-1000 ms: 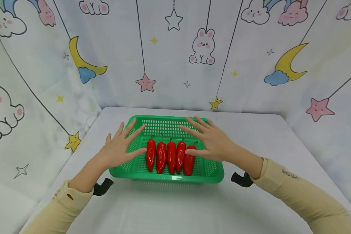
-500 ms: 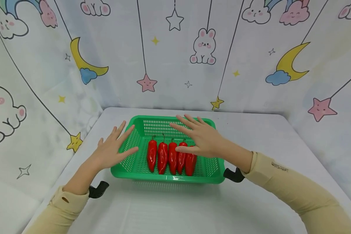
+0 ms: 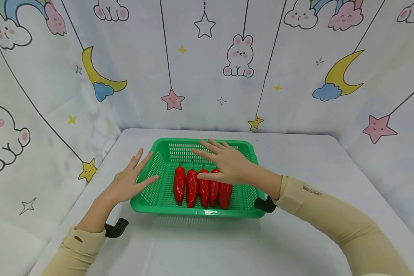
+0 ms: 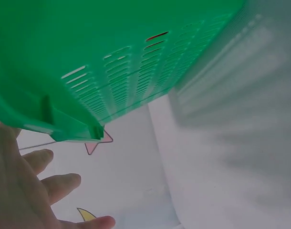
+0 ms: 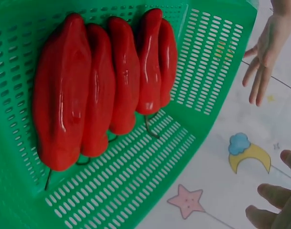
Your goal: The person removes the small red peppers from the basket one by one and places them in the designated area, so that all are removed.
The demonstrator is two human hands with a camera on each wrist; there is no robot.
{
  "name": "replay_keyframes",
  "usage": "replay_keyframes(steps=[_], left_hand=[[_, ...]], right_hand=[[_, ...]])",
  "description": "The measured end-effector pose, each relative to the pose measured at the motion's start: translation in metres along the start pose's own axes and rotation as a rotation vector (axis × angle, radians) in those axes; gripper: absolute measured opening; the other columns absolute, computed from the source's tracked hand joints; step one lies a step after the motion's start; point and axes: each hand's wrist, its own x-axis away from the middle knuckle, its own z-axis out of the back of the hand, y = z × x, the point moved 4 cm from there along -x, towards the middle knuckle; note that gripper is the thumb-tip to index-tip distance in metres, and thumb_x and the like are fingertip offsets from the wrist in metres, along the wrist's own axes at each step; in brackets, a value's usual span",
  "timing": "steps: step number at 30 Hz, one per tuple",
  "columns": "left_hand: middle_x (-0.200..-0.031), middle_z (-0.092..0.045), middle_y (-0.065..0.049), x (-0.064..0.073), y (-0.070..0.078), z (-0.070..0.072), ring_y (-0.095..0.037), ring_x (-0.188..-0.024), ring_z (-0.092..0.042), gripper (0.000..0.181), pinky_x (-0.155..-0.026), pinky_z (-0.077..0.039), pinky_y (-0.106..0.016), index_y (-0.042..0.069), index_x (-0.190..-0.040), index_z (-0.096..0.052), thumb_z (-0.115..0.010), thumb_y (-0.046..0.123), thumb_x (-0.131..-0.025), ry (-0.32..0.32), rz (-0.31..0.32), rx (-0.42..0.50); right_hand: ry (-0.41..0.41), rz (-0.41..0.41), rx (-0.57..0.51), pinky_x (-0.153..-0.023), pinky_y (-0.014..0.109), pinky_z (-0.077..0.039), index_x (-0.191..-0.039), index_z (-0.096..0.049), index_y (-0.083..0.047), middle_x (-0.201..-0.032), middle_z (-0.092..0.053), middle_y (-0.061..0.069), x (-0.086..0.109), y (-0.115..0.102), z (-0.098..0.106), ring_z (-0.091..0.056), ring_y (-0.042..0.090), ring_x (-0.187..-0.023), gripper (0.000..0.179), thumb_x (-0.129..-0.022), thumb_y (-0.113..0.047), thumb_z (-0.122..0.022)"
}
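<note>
Several glossy red chili peppers [image 3: 179,186] with thin dark stems lie side by side in a green slotted plastic basket [image 3: 196,212] on the table. My right hand [image 3: 225,163], its fingers spread, hovers over the basket and hides parts of the right-hand peppers in the head view. Beside the basket's left rim is my left hand [image 3: 125,186], fingers also spread and holding nothing. The left wrist view shows that hand [image 4: 21,186] next to the basket's outer wall [image 4: 126,71]. From the right wrist, the peppers [image 5: 64,95] fill the basket's middle.
A white-covered table [image 3: 296,165] extends around the basket. Behind it hangs a white cloth backdrop [image 3: 141,50] printed with rabbits, moons and stars. A black wrist mount [image 3: 116,228] sits under the left wrist, another mount [image 3: 265,204] under the right.
My right hand has drifted left across the basket, over more of the peppers. My left hand has moved left, off the basket's interior. The peppers and basket have stayed put.
</note>
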Motion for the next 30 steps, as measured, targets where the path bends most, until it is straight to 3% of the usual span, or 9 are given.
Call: replay_keyframes(steps=[5,8,14,18,25,30], left_hand=[[-0.153,0.005,-0.009,-0.003,-0.008,-0.006,-0.048,-0.131,-0.014,0.076,-0.084,-0.013,-0.076,0.028,-0.148,-0.005,-0.047,0.05,-0.089,-0.025,0.026,0.116],[-0.152,0.006,-0.008,-0.005,-0.013,-0.009,-0.044,-0.133,-0.009,0.076,-0.088,-0.015,-0.073,0.028,-0.148,-0.005,-0.048,0.048,-0.089,-0.03,0.032,0.174],[-0.152,0.006,-0.01,-0.007,-0.018,-0.011,-0.037,-0.136,0.001,0.076,-0.093,-0.012,-0.069,0.023,-0.149,-0.005,-0.05,0.041,-0.091,-0.032,-0.004,0.28],[-0.152,0.005,-0.011,-0.009,-0.019,-0.014,-0.034,-0.137,0.003,0.076,-0.095,-0.009,-0.068,0.02,-0.149,-0.004,-0.05,0.039,-0.091,-0.035,-0.012,0.33],[-0.153,0.002,-0.007,-0.012,-0.025,-0.017,-0.031,-0.137,0.004,0.073,-0.097,-0.007,-0.066,0.022,-0.148,-0.001,-0.047,0.036,-0.093,-0.026,-0.022,0.41],[-0.152,0.005,-0.006,-0.014,-0.03,-0.021,-0.038,-0.136,-0.002,0.072,-0.097,-0.01,-0.066,0.028,-0.147,0.003,-0.045,0.035,-0.095,-0.044,-0.001,0.499]], right_hand=[[-0.017,0.0,0.004,-0.104,0.054,-0.015,-0.146,-0.023,-0.029,-0.151,-0.015,0.004,-0.006,0.002,-0.009,-0.009,0.028,-0.138,0.072,-0.085,-0.063,-0.04],[-0.03,0.007,0.008,-0.104,0.054,-0.014,-0.146,-0.023,-0.028,-0.151,-0.015,0.004,-0.011,0.003,-0.014,-0.008,0.028,-0.138,0.072,-0.085,-0.063,-0.04],[-0.047,0.017,0.031,-0.103,0.054,-0.015,-0.146,-0.023,-0.029,-0.151,-0.016,0.005,-0.021,0.003,-0.021,-0.012,0.031,-0.137,0.072,-0.085,-0.063,-0.04],[-0.088,0.009,-0.019,-0.104,0.053,-0.015,-0.146,-0.022,-0.029,-0.151,-0.017,0.006,-0.026,0.004,-0.028,-0.014,0.03,-0.136,0.072,-0.085,-0.062,-0.041],[-0.137,0.015,-0.051,-0.105,0.05,-0.016,-0.146,-0.023,-0.029,-0.151,-0.017,0.005,-0.035,0.004,-0.044,-0.015,0.029,-0.136,0.07,-0.086,-0.061,-0.041],[-0.158,0.021,-0.017,-0.105,0.048,-0.018,-0.146,-0.023,-0.029,-0.15,-0.019,0.006,-0.042,0.003,-0.049,-0.018,0.027,-0.136,0.071,-0.086,-0.063,-0.039]])
